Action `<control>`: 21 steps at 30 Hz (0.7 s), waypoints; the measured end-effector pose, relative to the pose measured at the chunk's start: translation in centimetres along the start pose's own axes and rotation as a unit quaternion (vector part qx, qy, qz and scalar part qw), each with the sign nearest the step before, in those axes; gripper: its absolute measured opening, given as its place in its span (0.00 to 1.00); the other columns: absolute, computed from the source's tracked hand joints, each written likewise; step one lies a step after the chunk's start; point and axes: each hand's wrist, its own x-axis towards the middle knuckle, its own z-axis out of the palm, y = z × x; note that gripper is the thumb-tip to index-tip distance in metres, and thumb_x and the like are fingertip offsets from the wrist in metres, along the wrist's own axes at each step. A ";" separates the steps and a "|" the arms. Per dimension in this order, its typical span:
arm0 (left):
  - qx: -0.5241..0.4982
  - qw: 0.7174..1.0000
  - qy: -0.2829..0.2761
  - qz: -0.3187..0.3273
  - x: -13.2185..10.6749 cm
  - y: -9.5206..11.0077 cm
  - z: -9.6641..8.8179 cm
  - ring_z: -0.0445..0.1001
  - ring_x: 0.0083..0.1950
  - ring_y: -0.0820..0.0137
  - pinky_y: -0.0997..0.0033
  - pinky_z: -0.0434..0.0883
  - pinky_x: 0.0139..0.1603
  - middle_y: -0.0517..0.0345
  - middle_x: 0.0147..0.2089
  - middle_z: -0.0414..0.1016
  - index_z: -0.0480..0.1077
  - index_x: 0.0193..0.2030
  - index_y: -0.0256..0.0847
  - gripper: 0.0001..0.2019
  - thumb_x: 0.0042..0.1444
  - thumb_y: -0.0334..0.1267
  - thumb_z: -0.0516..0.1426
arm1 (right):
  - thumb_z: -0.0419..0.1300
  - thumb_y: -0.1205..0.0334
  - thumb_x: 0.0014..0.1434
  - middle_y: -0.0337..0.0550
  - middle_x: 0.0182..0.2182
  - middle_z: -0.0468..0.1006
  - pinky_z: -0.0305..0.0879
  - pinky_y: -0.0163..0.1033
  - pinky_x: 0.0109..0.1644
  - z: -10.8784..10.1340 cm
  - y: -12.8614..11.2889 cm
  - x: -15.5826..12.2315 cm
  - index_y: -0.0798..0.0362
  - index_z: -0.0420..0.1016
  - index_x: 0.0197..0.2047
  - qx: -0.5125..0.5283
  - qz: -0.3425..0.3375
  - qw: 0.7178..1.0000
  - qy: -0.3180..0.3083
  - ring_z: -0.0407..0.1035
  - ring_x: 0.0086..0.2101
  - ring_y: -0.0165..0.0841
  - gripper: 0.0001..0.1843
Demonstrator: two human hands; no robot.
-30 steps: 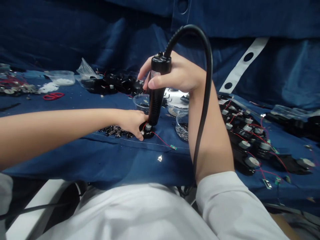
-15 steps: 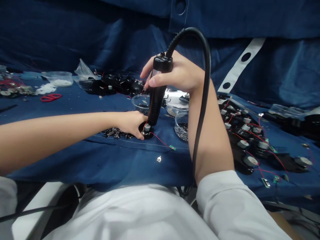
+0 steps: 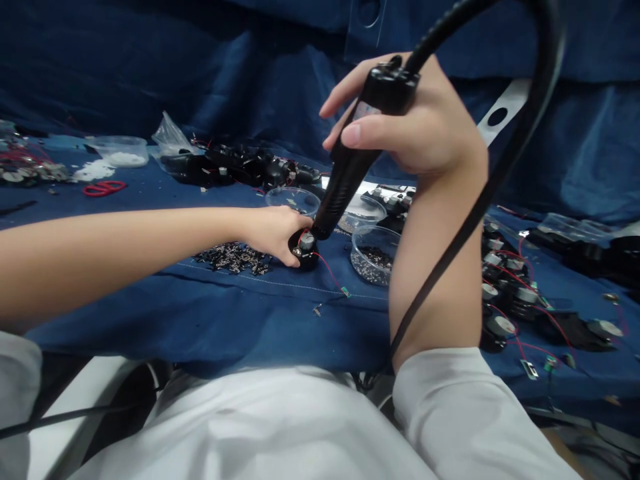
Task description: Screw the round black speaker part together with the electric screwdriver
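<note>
My right hand point(image 3: 425, 120) is closed round a black corded electric screwdriver point(image 3: 345, 180), which leans with its top to the right. Its lower end is at a small black housing point(image 3: 306, 260); the tip itself I cannot make out. My left hand point(image 3: 277, 230) grips that housing from the left, thumb at the near side, holding it on the blue cloth. A round grey motor point(image 3: 307, 241) sits in the housing. From it a red wire point(image 3: 329, 268) runs to a small green circuit board point(image 3: 345, 292) on the cloth.
Loose screws point(image 3: 235, 258) are heaped left of the housing. Clear tubs of small parts point(image 3: 373, 260) stand to the right. Wired black housings point(image 3: 525, 293) crowd the right side. Red scissors point(image 3: 105, 189) lie at the far left. A small metal piece point(image 3: 317, 310) rests in front.
The screwdriver has gone from nearly upright to tilted, its top swinging right and up with my right hand. My left hand and the housing have shifted slightly right and away.
</note>
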 end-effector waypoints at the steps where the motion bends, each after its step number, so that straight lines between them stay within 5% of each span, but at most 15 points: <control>1: 0.004 1.000 -0.007 -0.001 0.2 0.2 0.0 0.78 0.44 0.59 0.65 0.72 0.43 0.48 0.48 0.81 0.72 0.57 0.38 0.32 0.48 0.52 0.67 | 0.74 0.60 0.52 0.45 0.33 0.83 0.78 0.40 0.37 -0.2 -0.3 -0.2 0.58 0.85 0.46 -0.001 0.006 1.000 0.005 0.78 0.34 0.38 0.19; 9: -0.006 0.998 -0.052 0.030 1.0 1.4 2.4 0.78 0.44 0.58 0.64 0.72 0.44 0.50 0.46 0.81 0.74 0.53 0.41 0.28 0.46 0.50 0.68 | 0.75 0.54 0.53 0.40 0.32 0.83 0.75 0.39 0.39 1.0 -0.4 -0.1 0.49 0.85 0.42 -0.059 0.044 0.989 -0.127 0.78 0.35 0.36 0.14; 15: -0.074 0.995 -0.058 0.034 0.6 1.1 2.2 0.79 0.46 0.59 0.65 0.73 0.46 0.53 0.48 0.82 0.75 0.53 0.43 0.26 0.50 0.52 0.68 | 0.76 0.50 0.53 0.40 0.32 0.82 0.73 0.36 0.38 1.6 0.4 -0.4 0.51 0.85 0.41 -0.022 0.044 0.991 -0.127 0.77 0.35 0.34 0.17; 21: -0.020 0.999 -0.050 0.010 0.9 2.3 3.0 0.80 0.44 0.57 0.64 0.73 0.44 0.50 0.46 0.82 0.75 0.51 0.40 0.23 0.50 0.48 0.67 | 0.76 0.50 0.53 0.41 0.33 0.83 0.74 0.37 0.39 1.7 1.1 -0.8 0.50 0.84 0.45 0.012 0.056 0.992 -0.113 0.79 0.36 0.35 0.19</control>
